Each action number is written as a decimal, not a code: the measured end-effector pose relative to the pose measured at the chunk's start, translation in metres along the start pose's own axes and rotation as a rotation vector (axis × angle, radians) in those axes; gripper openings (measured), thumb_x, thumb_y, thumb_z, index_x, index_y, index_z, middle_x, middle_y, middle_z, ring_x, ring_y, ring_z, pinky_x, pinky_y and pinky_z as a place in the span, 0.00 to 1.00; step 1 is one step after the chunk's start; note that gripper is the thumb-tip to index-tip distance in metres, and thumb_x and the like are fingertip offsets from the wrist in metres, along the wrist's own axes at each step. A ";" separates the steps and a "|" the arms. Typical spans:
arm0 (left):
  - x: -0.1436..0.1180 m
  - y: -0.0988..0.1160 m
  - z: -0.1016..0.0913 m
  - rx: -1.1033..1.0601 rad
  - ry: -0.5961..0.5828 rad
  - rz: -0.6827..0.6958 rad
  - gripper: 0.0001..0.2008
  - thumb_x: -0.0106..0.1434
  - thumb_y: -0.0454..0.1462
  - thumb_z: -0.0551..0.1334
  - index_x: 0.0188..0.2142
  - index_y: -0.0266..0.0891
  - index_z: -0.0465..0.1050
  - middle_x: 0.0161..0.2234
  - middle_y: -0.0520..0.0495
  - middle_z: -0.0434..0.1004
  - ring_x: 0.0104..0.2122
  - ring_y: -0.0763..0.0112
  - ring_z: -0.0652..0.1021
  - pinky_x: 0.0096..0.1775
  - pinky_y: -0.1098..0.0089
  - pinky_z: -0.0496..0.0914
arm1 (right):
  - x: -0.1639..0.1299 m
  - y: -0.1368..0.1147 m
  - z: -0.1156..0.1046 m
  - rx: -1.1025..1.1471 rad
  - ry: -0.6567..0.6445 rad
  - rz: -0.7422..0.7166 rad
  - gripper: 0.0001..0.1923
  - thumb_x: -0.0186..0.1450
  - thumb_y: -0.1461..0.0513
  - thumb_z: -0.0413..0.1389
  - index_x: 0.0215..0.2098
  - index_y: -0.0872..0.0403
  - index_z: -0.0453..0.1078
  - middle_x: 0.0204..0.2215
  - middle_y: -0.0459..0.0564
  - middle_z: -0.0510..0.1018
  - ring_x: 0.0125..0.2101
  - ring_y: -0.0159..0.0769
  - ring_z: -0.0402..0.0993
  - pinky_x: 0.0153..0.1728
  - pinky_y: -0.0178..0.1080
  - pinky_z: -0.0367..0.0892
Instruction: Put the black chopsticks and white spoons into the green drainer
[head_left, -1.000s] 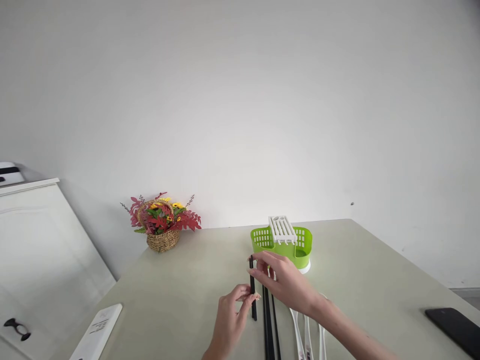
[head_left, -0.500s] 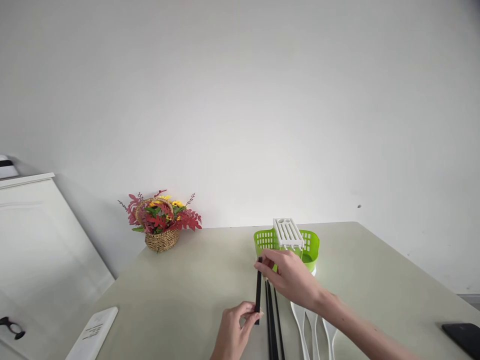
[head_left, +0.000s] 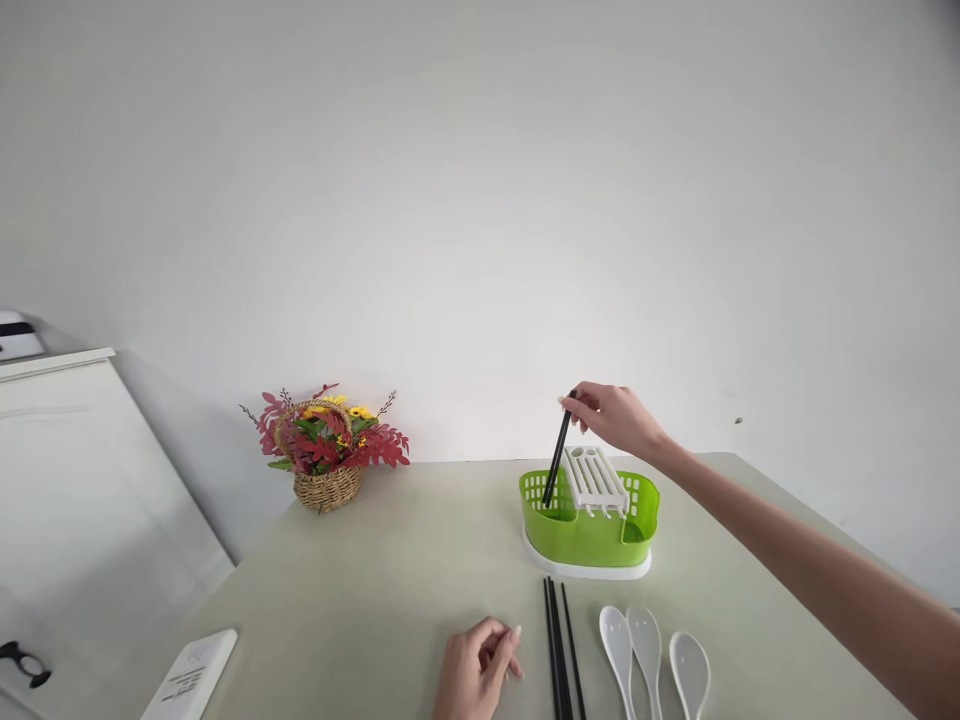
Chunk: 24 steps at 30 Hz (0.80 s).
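Note:
My right hand (head_left: 611, 415) pinches a pair of black chopsticks (head_left: 559, 450) near their top ends. They slant downward, and their lower ends are inside the left compartment of the green cutlery holder (head_left: 589, 537). I cannot tell whether they touch its bottom. A white slotted rack (head_left: 598, 480) spans the middle of the holder. Resting low over the table, my left hand (head_left: 478, 665) is closed with its fingers curled and nothing visible in them. Just right of it lie several more black chopsticks (head_left: 559, 650). White spoons (head_left: 616, 640) lie farther right, their handles cut off by the frame.
On the back left of the table (head_left: 360, 610) stands a wicker basket (head_left: 328, 488) of artificial flowers. A white flat object (head_left: 191, 675) with printed text lies at the left edge. Beside the table is a white cabinet (head_left: 82, 500); a wall rises behind.
My right hand has carried the chopsticks up and forward, over the holder, and their lower ends are now within it. My left hand has let go of them and stays near the front.

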<state>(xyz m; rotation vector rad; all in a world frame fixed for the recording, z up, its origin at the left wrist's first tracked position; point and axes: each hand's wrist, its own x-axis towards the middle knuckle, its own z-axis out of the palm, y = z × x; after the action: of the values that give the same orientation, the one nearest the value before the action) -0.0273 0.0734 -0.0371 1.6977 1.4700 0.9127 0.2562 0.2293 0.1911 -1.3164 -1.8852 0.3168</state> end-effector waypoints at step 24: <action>-0.010 0.005 0.012 0.253 0.089 0.110 0.22 0.71 0.53 0.54 0.28 0.43 0.69 0.23 0.50 0.74 0.25 0.68 0.73 0.31 0.70 0.65 | -0.017 0.006 0.027 -0.066 -0.002 -0.027 0.21 0.70 0.48 0.51 0.53 0.53 0.65 0.36 0.50 0.81 0.36 0.38 0.77 0.36 0.41 0.69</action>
<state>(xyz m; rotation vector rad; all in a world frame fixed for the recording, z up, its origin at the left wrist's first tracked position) -0.0155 0.0619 -0.0397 1.9599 1.6200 0.9005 0.2431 0.2232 0.1621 -1.3332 -1.9285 0.2441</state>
